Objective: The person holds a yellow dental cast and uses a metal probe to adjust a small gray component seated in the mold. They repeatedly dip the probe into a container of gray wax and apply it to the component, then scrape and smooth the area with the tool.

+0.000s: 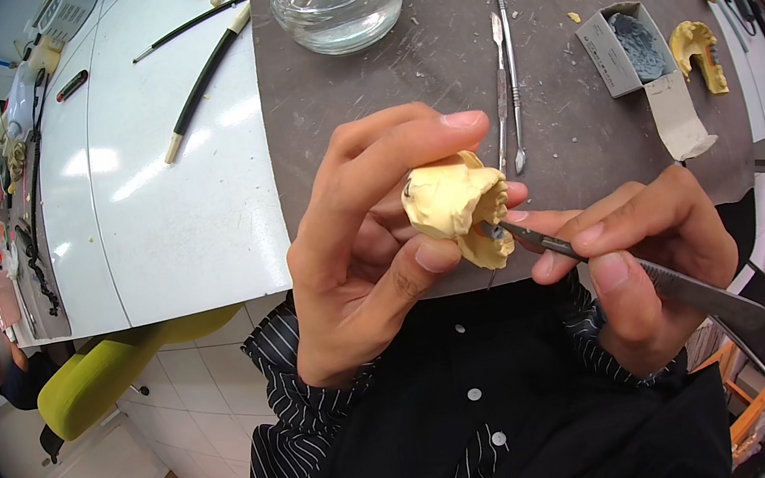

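Note:
My left hand (344,245) grips a pale yellow plaster dental model (444,202) between the fingertips and thumb, held up in front of my chest by the table's near edge. Its hollow side is turned to the right. A small grey-blue patch (496,231) shows inside, next to the teeth. My right hand (645,244) pinches a scalpel (696,287) with a flat metal handle, slanting down to the right. The scalpel's front end reaches into the hollow beside the patch; its tip is hard to make out, so contact cannot be confirmed.
Beyond the model stands a round glass burner (337,3) with clear liquid. Two slim metal carvers (501,73) lie on the grey mat (436,68). An opened carton (612,56) of grey-blue material and another plaster model (699,56) are at right; a black-handled brush (207,87) lies left.

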The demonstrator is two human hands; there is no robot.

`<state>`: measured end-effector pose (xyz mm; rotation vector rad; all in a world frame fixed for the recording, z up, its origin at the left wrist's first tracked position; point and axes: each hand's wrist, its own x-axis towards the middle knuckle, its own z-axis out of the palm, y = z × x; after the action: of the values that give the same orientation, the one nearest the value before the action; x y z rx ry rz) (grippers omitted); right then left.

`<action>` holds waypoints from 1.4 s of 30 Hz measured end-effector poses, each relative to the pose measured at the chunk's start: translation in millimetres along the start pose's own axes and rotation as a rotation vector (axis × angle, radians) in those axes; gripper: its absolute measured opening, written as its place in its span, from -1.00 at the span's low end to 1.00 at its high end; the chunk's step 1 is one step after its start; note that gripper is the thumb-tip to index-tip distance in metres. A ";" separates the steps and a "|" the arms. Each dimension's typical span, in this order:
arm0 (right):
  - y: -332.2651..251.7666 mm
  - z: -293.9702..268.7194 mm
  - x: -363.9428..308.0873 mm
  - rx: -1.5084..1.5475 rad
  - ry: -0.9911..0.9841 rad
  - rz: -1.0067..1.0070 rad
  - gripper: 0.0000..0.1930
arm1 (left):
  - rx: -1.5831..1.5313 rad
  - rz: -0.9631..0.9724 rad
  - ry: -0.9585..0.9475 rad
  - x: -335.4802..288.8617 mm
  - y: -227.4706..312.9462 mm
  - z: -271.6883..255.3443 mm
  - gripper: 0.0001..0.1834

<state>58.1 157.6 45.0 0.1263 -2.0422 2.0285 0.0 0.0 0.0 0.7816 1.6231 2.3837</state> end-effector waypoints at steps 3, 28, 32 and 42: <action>-1.4 2.5 0.5 0.004 0.037 0.028 -0.80 | -0.012 -0.013 0.026 -0.1 0.9 3.5 -0.38; 24.5 -18.3 27.5 -0.740 0.218 -0.341 -0.81 | -0.228 -0.179 0.026 5.0 15.4 -2.5 -0.45; 41.5 -15.6 29.5 -0.929 0.131 -0.313 -0.72 | -0.223 -0.164 0.012 4.6 13.5 -3.6 -0.43; 22.1 -19.4 50.0 -0.924 0.145 -0.313 -0.72 | -0.199 -0.224 0.071 6.5 18.8 -0.8 -0.43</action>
<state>6.9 183.4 35.5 0.1002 -2.4391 0.7662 -2.9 -5.6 18.9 0.4596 1.3867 2.3858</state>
